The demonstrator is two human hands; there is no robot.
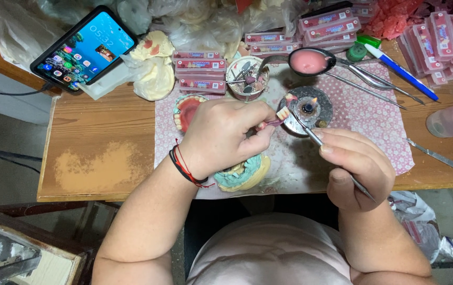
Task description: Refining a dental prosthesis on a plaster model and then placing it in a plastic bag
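Pinching a small cream-coloured artificial tooth [283, 112] by its pink wax base, the left hand [221, 138] is closed tight around it just beside the small round metal burner [307, 108] on the cloth-covered wooden surface [100, 153]. The right hand [355, 166] is closed around a thin steel carving tool [321, 145], its tip near the flame. Light and brittle, with soft wax, the tooth looks best gripped low.
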